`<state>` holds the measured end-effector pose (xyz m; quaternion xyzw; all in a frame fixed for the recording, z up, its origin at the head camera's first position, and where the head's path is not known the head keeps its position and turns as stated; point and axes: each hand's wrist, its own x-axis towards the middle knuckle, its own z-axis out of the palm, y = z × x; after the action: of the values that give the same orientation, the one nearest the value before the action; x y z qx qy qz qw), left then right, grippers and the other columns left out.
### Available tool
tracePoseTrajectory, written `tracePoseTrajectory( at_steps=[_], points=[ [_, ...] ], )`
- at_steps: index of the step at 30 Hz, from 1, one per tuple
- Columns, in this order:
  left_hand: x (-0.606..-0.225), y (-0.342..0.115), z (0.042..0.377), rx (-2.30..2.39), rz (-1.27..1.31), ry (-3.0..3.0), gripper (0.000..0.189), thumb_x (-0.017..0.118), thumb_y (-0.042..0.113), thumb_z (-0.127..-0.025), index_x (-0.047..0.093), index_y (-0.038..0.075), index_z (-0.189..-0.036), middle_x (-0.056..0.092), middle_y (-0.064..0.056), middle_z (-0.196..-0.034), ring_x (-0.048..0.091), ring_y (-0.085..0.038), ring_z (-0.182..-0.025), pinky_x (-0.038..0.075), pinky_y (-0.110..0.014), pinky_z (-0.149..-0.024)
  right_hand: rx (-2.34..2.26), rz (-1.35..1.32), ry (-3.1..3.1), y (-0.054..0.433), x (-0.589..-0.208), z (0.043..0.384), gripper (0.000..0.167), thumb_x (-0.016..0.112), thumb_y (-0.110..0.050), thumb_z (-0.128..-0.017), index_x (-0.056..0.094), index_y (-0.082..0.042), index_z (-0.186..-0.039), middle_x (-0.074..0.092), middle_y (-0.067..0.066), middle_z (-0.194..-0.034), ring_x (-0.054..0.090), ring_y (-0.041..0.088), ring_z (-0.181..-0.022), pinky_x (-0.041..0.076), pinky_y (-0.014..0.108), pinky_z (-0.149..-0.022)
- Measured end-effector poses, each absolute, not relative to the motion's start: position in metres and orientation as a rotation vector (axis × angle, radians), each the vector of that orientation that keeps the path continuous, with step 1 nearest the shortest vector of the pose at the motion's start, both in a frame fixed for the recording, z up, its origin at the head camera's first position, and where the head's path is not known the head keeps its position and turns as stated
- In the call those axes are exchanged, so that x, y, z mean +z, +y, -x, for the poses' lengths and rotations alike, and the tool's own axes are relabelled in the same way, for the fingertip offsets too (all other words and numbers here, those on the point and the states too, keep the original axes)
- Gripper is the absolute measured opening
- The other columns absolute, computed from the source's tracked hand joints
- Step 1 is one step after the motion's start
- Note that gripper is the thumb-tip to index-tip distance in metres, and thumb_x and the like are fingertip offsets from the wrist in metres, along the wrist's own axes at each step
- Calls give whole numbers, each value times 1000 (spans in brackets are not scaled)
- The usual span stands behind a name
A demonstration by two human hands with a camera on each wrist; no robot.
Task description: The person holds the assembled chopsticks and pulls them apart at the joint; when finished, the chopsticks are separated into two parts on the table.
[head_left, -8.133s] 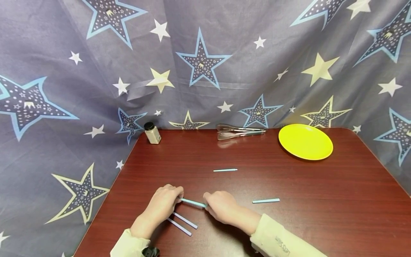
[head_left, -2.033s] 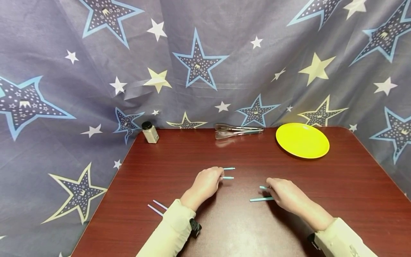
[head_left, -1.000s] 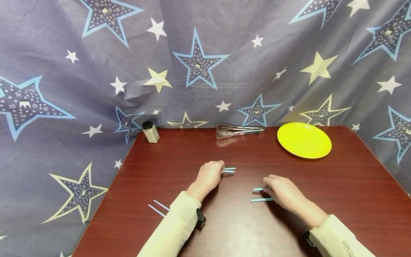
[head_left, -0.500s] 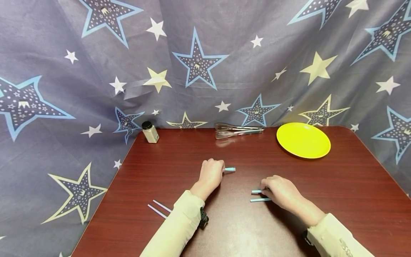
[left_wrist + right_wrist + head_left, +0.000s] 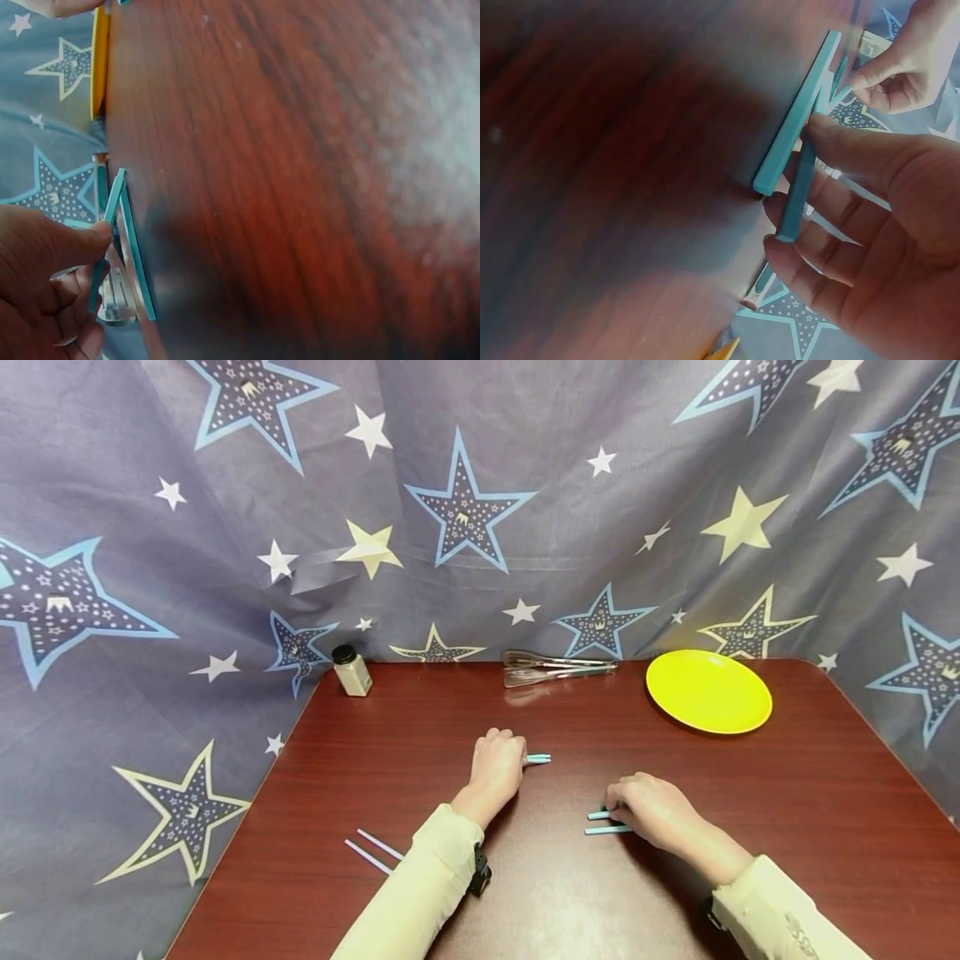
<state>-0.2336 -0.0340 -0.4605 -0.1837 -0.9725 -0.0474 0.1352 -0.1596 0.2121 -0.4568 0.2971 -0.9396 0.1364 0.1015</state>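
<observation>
My left hand (image 5: pixel 498 768) pinches a slim teal stick (image 5: pixel 114 199) between thumb and fingers. Close alongside it, a second slim teal stick (image 5: pixel 136 255) lies on the table; the far ends of both nearly meet in the left wrist view. Thumb and fingertips of my right hand (image 5: pixel 652 810) hold a thicker teal stick (image 5: pixel 799 195), low over the tabletop. Just nearer to me lies another thick teal stick (image 5: pixel 606 830), roughly parallel, its right end hidden by the hand. Two lavender sticks (image 5: pixel 367 856) lie at the left, partly covered by my left sleeve.
Along the back edge of the red-brown table (image 5: pixel 420 718) are a black-capped shaker jar (image 5: pixel 352 672), metal tongs (image 5: pixel 558 670) and a yellow plate (image 5: pixel 708 692). A star-patterned cloth (image 5: pixel 420 593) hangs right behind.
Eight seconds ago both hands held one teal stick between them; now each holds its own piece. Over the last two seconds, each held stick has moved closer to the one lying near it.
</observation>
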Motion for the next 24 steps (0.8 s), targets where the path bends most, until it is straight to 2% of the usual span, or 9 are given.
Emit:
tracePoseTrajectory(
  at_steps=[8,18,24],
  points=[
    [-461,-32,237,-70,559,-2835,10,77,21,-79,68,18,-73,62,1,-74,53,-22,-78,42,-34,-66,417,-873,-2798,211,-456,161,30,83,-6,-70,57,-22,-68,54,-15,-70,44,7,-64,38,24,-56],
    [-459,-30,243,-1,589,-2872,13,77,21,-77,67,19,-69,59,0,-76,53,-23,-82,43,-35,-68,443,-890,-2812,209,-454,161,32,82,-3,-70,56,-22,-68,57,-13,-74,43,8,-65,35,23,-57],
    [-459,-30,244,33,621,-2863,8,78,23,-77,73,17,-78,63,-1,-79,54,-23,-83,44,-36,-68,444,-896,-2823,210,-454,161,28,82,-4,-71,61,-22,-71,59,-13,-75,46,9,-67,38,24,-58]
  ],
)
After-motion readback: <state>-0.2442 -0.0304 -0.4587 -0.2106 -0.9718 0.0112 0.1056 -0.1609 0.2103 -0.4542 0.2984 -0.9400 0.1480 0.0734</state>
